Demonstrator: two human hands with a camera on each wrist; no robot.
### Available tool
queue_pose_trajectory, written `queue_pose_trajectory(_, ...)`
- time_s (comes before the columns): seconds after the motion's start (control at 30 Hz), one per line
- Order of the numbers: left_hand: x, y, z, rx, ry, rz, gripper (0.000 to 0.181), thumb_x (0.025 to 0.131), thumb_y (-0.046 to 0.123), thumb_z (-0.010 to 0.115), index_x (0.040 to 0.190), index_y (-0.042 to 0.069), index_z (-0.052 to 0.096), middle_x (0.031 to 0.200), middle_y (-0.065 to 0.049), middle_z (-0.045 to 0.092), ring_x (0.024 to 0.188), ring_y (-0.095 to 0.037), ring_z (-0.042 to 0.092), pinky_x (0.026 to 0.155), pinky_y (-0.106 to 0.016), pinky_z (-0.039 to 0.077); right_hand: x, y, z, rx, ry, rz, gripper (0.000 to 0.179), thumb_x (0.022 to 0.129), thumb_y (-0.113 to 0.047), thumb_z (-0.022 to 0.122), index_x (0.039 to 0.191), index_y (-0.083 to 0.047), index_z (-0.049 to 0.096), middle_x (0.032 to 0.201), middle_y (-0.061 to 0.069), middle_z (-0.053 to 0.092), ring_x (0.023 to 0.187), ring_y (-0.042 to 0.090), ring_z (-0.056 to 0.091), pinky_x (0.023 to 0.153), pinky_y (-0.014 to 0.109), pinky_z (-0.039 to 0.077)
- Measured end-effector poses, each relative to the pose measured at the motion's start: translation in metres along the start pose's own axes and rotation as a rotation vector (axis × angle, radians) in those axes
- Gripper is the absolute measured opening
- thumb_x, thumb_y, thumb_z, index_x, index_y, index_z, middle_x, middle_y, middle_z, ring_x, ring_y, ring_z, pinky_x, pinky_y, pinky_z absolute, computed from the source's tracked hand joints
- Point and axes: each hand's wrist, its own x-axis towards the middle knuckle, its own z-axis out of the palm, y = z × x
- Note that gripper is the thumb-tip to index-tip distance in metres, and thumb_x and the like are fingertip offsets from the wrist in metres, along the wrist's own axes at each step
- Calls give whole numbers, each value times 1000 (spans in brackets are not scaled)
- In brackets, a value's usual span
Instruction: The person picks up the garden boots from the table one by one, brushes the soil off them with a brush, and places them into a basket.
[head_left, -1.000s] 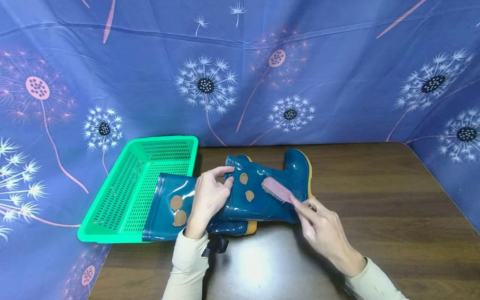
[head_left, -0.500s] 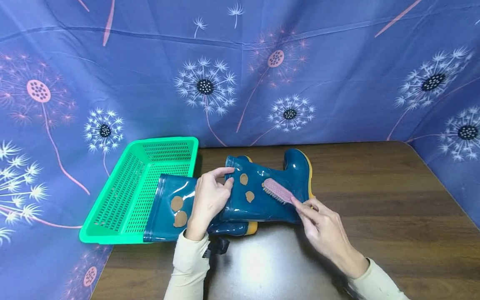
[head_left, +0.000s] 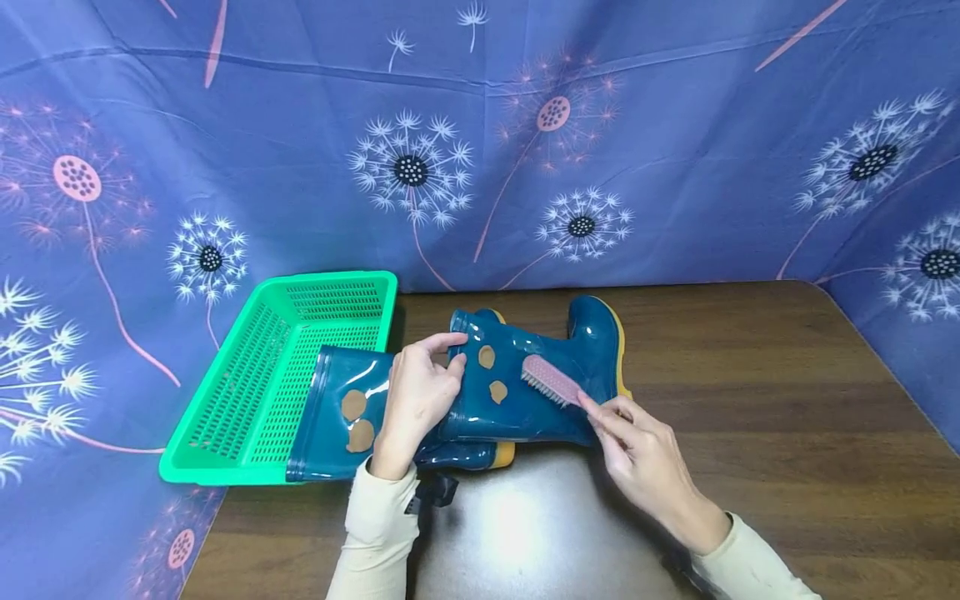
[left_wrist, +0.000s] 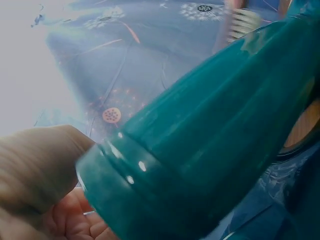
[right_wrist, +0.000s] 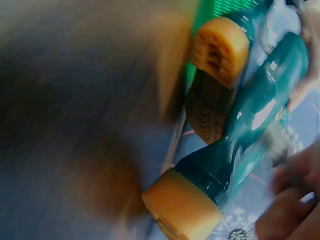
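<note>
A shiny dark-teal rubber boot (head_left: 540, 415) with a yellow sole and tan spots lies on its side, toe pointing away. My left hand (head_left: 418, 396) grips its top rim; in the left wrist view the thumb side of that hand (left_wrist: 42, 165) shows against the boot shaft (left_wrist: 200, 130). A pink scrubbing brush (head_left: 552, 377), bristles against the shaft, is held by the handle in my right hand (head_left: 645, 454), index finger extended along it. Underneath lies a second matching boot (head_left: 322, 425), its top over the basket. The right wrist view shows the yellow heel (right_wrist: 182, 205); the brush is blurred there.
A green plastic basket (head_left: 217, 477) with slotted walls stands at the left of the brown wooden table (head_left: 757, 417). Behind hangs a blue cloth (head_left: 300, 167) with dandelion prints. A black strap-like object (head_left: 435, 492) sits by the left wrist.
The brush shifts a little right along the boot shaft, then back left, with my right hand. My left hand and both boots stay in place.
</note>
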Motion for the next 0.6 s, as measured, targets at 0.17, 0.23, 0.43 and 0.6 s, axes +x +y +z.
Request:
queue_pose_trajectory(0.17, 0, 0, 1, 4, -4, 1, 29, 103, 15, 68, 132, 16, 76, 55, -3, 55, 47, -20, 54, 49, -28, 40, -2, -1, 1, -29, 0, -12, 45, 87, 3, 74, 128, -14, 79, 88, -2, 68, 55, -1, 37, 46, 13, 26)
queue_pose_trajectory(0.23, 0, -1, 1, 1, -5, -1, 29, 103, 15, 68, 132, 16, 76, 55, -4, 55, 47, -21, 53, 48, -28, 39, -2, -1, 2, -37, 2, -26, 44, 88, 1, 74, 129, -14, 79, 88, -1, 68, 54, 0, 36, 45, 13, 26)
queue_pose_trajectory(0.43, 0, -1, 0, 9, -1, -1, 29, 103, 15, 68, 131, 16, 76, 55, -3, 55, 47, -20, 54, 49, -28, 40, -1, -1, 1, -48, -5, 5, 42, 88, 2, 74, 127, -13, 80, 88, 0, 68, 55, 1, 37, 46, 15, 27)
queue_pose_trajectory(0.6, 1, -2, -1, 12, 0, 3, 29, 103, 14, 68, 131, 16, 76, 55, -3, 55, 46, -20, 53, 49, -28, 40, -1, 0, 0, -52, -17, 23, 44, 87, 3, 75, 128, -13, 80, 88, -1, 67, 56, -1, 36, 46, 13, 25)
